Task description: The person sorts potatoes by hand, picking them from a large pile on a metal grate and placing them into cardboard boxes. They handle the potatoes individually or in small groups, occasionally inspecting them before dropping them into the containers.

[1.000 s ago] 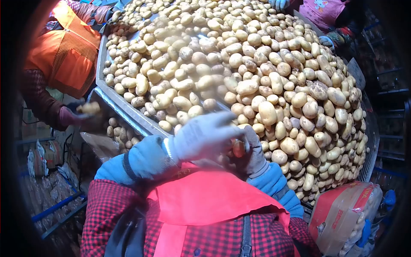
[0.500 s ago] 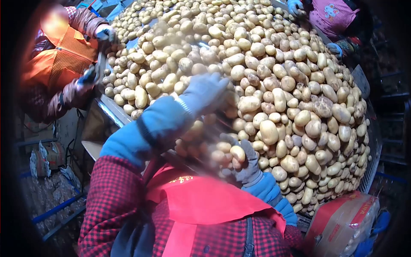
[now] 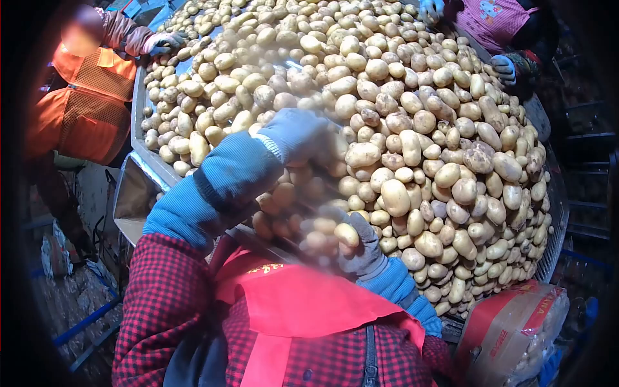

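Observation:
My left hand (image 3: 293, 134), in a pale glove, hovers over the near side of a large heap of potatoes (image 3: 445, 174). Its fingers point down toward the pile, and a blur hides their tips. Lower down, close to my red apron (image 3: 316, 297), my gloved right hand (image 3: 366, 251) cups several potatoes, with one pale potato (image 3: 347, 235) against its thumb side. A blurred patch covers the other potatoes at its fingers. Between my two hands lie more potatoes (image 3: 284, 195), partly smeared in the picture.
A metal rim (image 3: 137, 122) edges the heap on the left, beside an open cardboard box (image 3: 132, 193). A plastic-wrapped carton (image 3: 509, 332) stands at the lower right. One co-worker's gloved hand (image 3: 164, 43) reaches the pile's left; another's hand (image 3: 504, 68) rests at the far right.
My left hand has shifted slightly left and its fingers have dropped lower. My right hand stays at the potatoes. The orange-vested co-worker's nearer arm has swung down from the rim.

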Action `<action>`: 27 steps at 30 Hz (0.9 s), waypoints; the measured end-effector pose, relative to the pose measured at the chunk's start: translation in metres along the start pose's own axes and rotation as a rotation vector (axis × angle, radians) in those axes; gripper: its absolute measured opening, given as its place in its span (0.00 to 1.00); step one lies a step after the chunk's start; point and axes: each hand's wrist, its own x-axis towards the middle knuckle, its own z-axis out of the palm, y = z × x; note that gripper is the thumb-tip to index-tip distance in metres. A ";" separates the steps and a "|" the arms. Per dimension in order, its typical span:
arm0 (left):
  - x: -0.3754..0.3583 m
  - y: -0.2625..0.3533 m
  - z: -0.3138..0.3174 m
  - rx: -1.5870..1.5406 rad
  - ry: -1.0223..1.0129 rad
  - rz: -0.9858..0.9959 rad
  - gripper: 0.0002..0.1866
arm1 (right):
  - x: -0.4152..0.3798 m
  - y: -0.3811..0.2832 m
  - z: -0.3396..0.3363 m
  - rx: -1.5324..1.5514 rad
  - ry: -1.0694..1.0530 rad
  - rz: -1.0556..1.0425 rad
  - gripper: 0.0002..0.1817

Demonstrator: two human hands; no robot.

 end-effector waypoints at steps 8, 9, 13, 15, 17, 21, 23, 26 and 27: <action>-0.039 -0.031 0.043 -0.252 0.109 -0.044 0.16 | -0.004 -0.003 0.014 -0.017 0.004 -0.005 0.24; -0.044 -0.027 0.045 -0.293 0.225 -0.015 0.16 | -0.004 -0.004 0.013 -0.004 -0.003 0.002 0.24; -0.080 0.012 0.036 -0.392 0.674 0.205 0.18 | 0.007 0.002 -0.001 0.065 -0.098 -0.011 0.30; -0.100 0.034 0.029 -0.382 0.655 0.393 0.19 | 0.001 0.006 0.010 -0.061 -0.112 -0.137 0.31; -0.118 0.051 0.025 -0.332 0.528 0.555 0.20 | 0.005 0.010 0.000 -0.608 -0.127 -0.341 0.31; -0.112 0.054 0.038 -0.311 0.546 0.764 0.23 | 0.004 0.010 -0.001 -0.390 -0.145 -0.178 0.30; -0.110 0.054 0.034 -0.372 0.530 0.740 0.22 | 0.002 0.016 -0.001 -0.236 -0.122 -0.092 0.28; -0.098 0.052 0.025 -0.368 0.608 0.674 0.22 | 0.004 0.019 -0.003 -0.045 -0.093 -0.063 0.26; -0.091 0.048 0.017 -0.348 0.589 0.630 0.24 | 0.004 0.017 0.001 0.213 -0.065 -0.004 0.26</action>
